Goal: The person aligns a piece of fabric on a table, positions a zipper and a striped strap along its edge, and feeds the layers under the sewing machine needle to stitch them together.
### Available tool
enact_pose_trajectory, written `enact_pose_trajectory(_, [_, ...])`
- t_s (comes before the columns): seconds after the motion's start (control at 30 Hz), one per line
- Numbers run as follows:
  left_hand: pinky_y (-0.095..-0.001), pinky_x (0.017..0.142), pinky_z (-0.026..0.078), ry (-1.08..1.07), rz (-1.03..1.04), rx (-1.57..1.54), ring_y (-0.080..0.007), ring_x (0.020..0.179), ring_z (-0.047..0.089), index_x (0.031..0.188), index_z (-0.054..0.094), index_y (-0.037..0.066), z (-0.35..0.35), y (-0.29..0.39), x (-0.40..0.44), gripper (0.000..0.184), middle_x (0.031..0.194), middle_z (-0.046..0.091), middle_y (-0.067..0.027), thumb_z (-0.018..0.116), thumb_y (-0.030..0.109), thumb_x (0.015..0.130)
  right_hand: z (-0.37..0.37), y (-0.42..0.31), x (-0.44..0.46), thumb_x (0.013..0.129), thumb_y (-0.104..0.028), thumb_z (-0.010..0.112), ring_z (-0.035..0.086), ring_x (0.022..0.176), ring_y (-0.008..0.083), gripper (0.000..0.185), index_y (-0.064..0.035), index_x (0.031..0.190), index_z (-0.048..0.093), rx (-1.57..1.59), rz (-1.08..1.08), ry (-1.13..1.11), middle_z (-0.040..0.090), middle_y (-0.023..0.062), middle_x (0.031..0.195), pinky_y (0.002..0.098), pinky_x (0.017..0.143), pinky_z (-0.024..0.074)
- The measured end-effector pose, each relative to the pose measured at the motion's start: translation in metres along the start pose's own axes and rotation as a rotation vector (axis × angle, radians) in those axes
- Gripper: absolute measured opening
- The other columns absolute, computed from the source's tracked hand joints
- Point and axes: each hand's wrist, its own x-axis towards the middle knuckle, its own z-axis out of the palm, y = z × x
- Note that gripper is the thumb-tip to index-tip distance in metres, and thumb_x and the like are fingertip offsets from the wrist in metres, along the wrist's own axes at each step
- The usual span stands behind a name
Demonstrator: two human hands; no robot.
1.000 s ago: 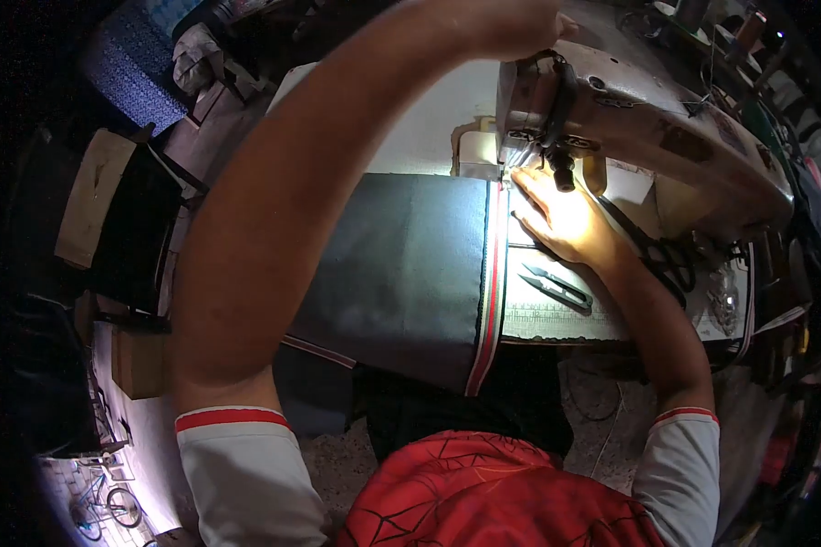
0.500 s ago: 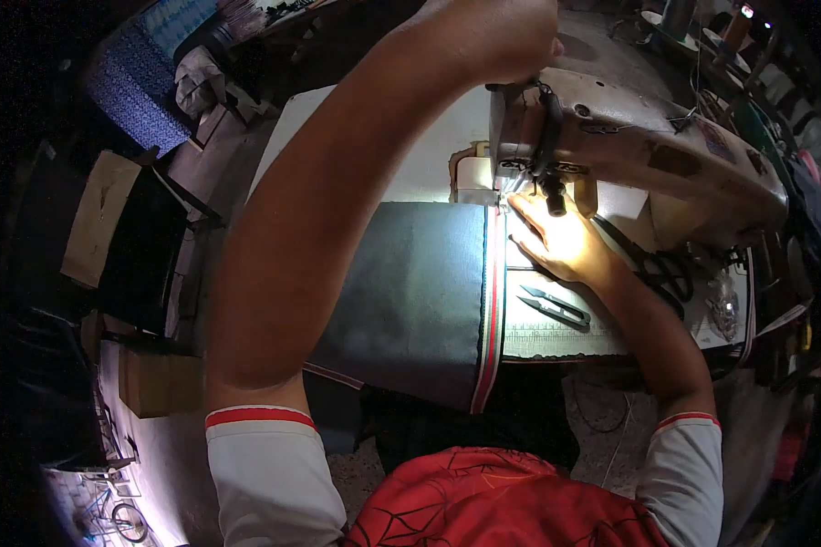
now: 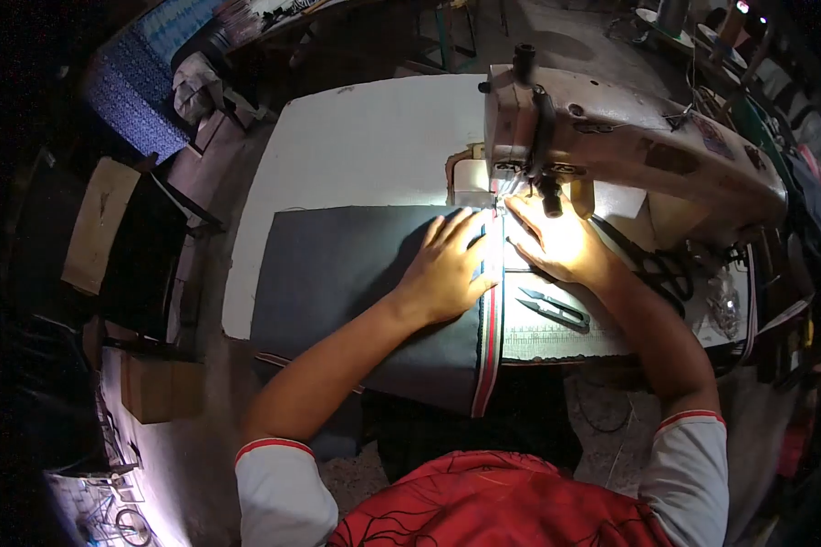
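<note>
My left hand (image 3: 442, 271) lies flat with spread fingers on a dark grey-blue cloth (image 3: 337, 260), close to its right edge. A striped ribbon (image 3: 489, 351) in red, white and black runs along that edge up to the needle area of a sewing machine (image 3: 629, 132). On the ribbon's other side my right hand (image 3: 566, 244) rests under the machine's lamp, fingers stretched toward the presser foot. Strong glare washes out part of it, and the machine head partly covers its fingertips. Nothing shows in either hand. Small black thread snips (image 3: 554, 308) lie below my right hand.
Black-handled scissors (image 3: 661, 273) lie right of my right forearm, near a clear plastic item (image 3: 723, 305). The white sewing table (image 3: 365, 137) extends behind the cloth. A cardboard box (image 3: 161, 389) stands at left. Thread cones (image 3: 673, 16) are at the back right.
My left hand has come down from the top of the machine head onto the cloth beside the ribbon. My right hand has stayed nearly in place.
</note>
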Motion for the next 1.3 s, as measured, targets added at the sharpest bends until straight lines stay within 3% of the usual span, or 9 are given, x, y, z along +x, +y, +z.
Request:
enact_pose_trajectory(0.03, [-0.0609,0.116,0.025,-0.06,-0.031,0.009,-0.0376,0.145,0.031,0.136,0.054,0.001,0.001,-0.003,0.0,0.059,0.151,0.041,-0.0215,0.063,0.036,0.089,-0.012,-0.009,0.004,0.092,-0.033,0.063,0.05,0.126,0.0405,0.057,-0.0049,0.14,0.053,0.062,-0.015,0.018,0.055,0.0222,0.136,0.0459,0.108,0.0415])
enact_pose_trajectory(0.17, [-0.0611,0.116,0.025,-0.073,-0.001,0.032,-0.038,0.144,0.032,0.135,0.054,0.001,-0.003,0.0,0.001,0.056,0.15,0.042,-0.02,0.061,0.035,0.091,-0.014,-0.011,0.005,0.091,-0.033,0.063,0.05,0.125,0.0402,0.057,-0.0043,0.14,0.053,0.0,-0.042,0.059,0.056,0.0213,0.134,0.0455,0.105,0.0427])
enact_pose_trajectory(0.33, [-0.0705,0.112,0.024,-0.109,-0.026,0.068,-0.0376,0.144,0.033,0.14,0.05,0.0,-0.007,0.003,0.002,0.06,0.15,0.042,-0.0197,0.058,0.036,0.093,-0.019,-0.012,0.01,0.089,-0.028,0.067,0.052,0.121,0.0395,0.055,-0.0033,0.137,0.054,-0.055,-0.099,0.055,0.057,0.0199,0.131,0.0464,0.106,0.0408])
enact_pose_trajectory(0.37, [-0.0752,0.109,0.023,-0.104,-0.021,0.076,-0.0378,0.143,0.033,0.14,0.05,-0.001,-0.007,0.003,0.002,0.059,0.149,0.042,-0.0194,0.057,0.035,0.093,-0.023,-0.016,0.01,0.086,-0.023,0.071,0.053,0.12,0.0389,0.057,-0.0025,0.136,0.054,-0.006,-0.075,0.043,0.057,0.0205,0.129,0.0473,0.107,0.0393])
enact_pose_trajectory(0.47, [-0.0771,0.107,0.023,-0.09,-0.023,0.072,-0.038,0.142,0.034,0.14,0.05,0.0,-0.003,0.002,0.002,0.059,0.149,0.042,-0.0192,0.057,0.035,0.093,-0.02,-0.016,0.013,0.08,-0.019,0.074,0.055,0.116,0.0376,0.058,-0.0013,0.131,0.056,-0.002,-0.068,0.069,0.06,0.0189,0.121,0.0475,0.105,0.0396])
enact_pose_trajectory(0.73, [-0.0781,0.107,0.022,-0.092,-0.026,0.073,-0.0391,0.142,0.033,0.141,0.048,-0.001,-0.006,0.003,0.003,0.064,0.149,0.041,-0.0188,0.06,0.037,0.091,-0.015,-0.011,0.015,0.075,-0.015,0.077,0.057,0.113,0.0376,0.056,-0.0005,0.126,0.059,0.098,-0.114,0.139,0.062,0.0185,0.116,0.0477,0.103,0.0405])
enact_pose_trajectory(0.8, [-0.0785,0.107,0.021,-0.11,-0.019,0.067,-0.0395,0.143,0.032,0.142,0.047,-0.001,-0.008,0.003,0.002,0.069,0.151,0.04,-0.0191,0.061,0.04,0.089,-0.015,-0.011,0.014,0.075,-0.014,0.077,0.057,0.112,0.0377,0.055,-0.0003,0.125,0.06,0.002,-0.222,0.241,0.062,0.0183,0.115,0.0479,0.101,0.0411])
enact_pose_trajectory(0.93, [-0.0778,0.11,0.016,-0.152,-0.057,0.045,-0.0405,0.147,0.026,0.144,0.047,0.003,-0.007,0.001,0.005,0.072,0.154,0.037,-0.021,0.064,0.042,0.087,-0.022,-0.017,0.017,0.072,-0.013,0.08,0.059,0.108,0.0381,0.059,0.0012,0.125,0.058,0.091,-0.168,0.148,0.062,0.0193,0.114,0.0479,0.099,0.0431])
enact_pose_trajectory(1.3, [-0.0787,0.109,0.017,-0.169,-0.046,0.044,-0.0413,0.147,0.026,0.145,0.047,0.005,-0.008,-0.004,0.009,0.072,0.154,0.037,-0.0205,0.066,0.042,0.086,-0.013,-0.008,0.012,0.075,-0.018,0.079,0.057,0.111,0.0375,0.057,-0.0006,0.124,0.058,0.049,-0.149,0.176,0.061,0.0192,0.117,0.0497,0.103,0.0391])
